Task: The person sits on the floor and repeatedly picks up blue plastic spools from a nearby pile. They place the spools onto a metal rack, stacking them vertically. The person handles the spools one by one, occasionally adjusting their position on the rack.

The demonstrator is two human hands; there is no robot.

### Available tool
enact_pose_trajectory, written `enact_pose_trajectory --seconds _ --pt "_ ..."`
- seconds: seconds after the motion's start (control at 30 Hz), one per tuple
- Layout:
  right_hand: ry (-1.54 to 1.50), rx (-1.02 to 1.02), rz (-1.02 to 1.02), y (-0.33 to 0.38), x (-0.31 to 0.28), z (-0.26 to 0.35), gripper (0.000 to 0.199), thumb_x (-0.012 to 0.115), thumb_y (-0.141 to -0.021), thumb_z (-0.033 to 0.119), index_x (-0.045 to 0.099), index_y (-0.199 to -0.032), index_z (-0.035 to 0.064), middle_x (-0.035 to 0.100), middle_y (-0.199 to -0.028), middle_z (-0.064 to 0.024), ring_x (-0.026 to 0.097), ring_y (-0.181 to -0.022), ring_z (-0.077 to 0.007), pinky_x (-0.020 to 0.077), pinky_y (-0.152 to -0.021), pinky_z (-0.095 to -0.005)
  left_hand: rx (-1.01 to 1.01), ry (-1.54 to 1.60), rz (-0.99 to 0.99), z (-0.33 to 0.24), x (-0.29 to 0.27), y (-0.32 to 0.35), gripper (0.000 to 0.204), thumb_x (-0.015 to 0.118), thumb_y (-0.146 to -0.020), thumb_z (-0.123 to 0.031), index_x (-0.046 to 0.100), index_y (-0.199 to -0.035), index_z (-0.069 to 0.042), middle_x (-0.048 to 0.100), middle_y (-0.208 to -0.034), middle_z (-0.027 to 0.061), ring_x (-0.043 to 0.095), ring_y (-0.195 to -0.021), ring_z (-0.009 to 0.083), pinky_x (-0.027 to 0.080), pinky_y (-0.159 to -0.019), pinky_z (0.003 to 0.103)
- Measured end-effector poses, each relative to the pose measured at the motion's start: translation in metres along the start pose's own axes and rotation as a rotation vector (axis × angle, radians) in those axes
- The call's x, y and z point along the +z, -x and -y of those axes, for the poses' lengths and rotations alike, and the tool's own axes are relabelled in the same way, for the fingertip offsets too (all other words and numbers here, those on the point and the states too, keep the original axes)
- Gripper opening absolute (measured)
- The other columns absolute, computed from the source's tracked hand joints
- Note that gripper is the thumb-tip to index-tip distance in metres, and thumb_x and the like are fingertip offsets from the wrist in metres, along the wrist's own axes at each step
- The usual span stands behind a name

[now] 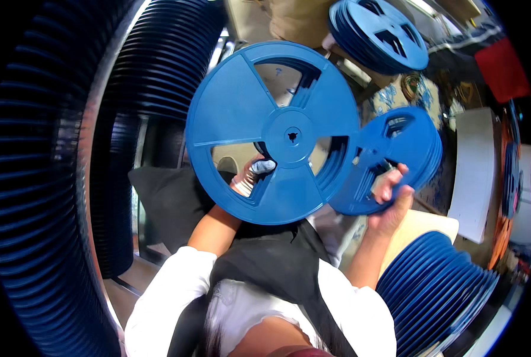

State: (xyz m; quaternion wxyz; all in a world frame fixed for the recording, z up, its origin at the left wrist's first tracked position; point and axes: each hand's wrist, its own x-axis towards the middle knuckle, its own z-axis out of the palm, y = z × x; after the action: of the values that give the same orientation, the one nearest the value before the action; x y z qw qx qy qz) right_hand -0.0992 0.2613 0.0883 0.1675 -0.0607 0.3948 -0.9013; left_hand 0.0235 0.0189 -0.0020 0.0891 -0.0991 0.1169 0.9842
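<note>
The left hand (249, 177) grips one blue reel (272, 132), the right hand (390, 199) a reel bundle (396, 156) (hands apart), best kept level.

The floor (396, 95), with a patterned blue covering, carries a stack of blue reels (378, 33) at the far side. A white board (476, 169) lies to the right. Nearer, a leaning row of reels (435, 285) rests beside a cream sheet (423, 225).
</note>
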Motion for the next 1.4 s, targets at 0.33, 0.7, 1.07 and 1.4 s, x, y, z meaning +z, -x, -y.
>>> enact_pose_trajectory --seconds 0.33,0.7,1.07,1.4 --pt "0.578 0.141 0.122 -0.042 0.089 -0.078 0.044 0.071 -0.074 0.001 0.046 -0.110 0.0033 0.063 -0.099 -0.0087 0.054 -0.080 -0.0075 0.0457 -0.076 -0.0234 0.325 -0.648 -0.121 -0.017 0.023 -0.006 0.079 0.077 -0.069 -0.028 0.040 -0.134 -0.002 0.053 -0.124 0.0152 0.054 -0.114 0.0285 0.043 -0.101 0.041" --pt "0.558 0.084 0.025 -0.053 0.066 -0.088 0.041 0.073 -0.077 0.005 0.046 -0.109 0.0050 0.060 -0.078 -0.0022 0.051 -0.059 -0.0044 0.0391 -0.050 -0.0164 0.391 -0.683 -0.168 -0.006 0.014 -0.009 0.080 0.078 -0.068 -0.029 0.040 -0.133 -0.002 0.053 -0.124 0.0151 0.054 -0.113 0.0292 0.043 -0.101 0.042" --pt "0.241 -0.081 -0.259 -0.060 0.023 -0.033 0.022 0.064 -0.087 0.012 0.049 -0.103 0.0070 0.057 -0.079 -0.0073 0.045 -0.054 -0.0078 0.0340 -0.043 -0.0190 0.051 -0.236 -0.125 0.000 -0.016 0.006 0.081 0.078 -0.068 -0.030 0.040 -0.133 -0.001 0.053 -0.124 0.0150 0.054 -0.112 0.0298 0.043 -0.101 0.042" --pt "-0.039 0.061 -0.121 -0.058 -0.011 0.001 0.045 0.047 -0.094 0.047 0.053 -0.107 0.0043 0.061 -0.082 -0.0040 0.043 -0.054 -0.0071 0.0311 -0.044 -0.0180 0.191 0.049 0.117 0.004 0.010 0.008 0.087 0.077 -0.064 -0.048 0.040 -0.129 -0.004 0.051 -0.111 0.0134 0.052 -0.106 0.0308 0.041 -0.099 0.047"
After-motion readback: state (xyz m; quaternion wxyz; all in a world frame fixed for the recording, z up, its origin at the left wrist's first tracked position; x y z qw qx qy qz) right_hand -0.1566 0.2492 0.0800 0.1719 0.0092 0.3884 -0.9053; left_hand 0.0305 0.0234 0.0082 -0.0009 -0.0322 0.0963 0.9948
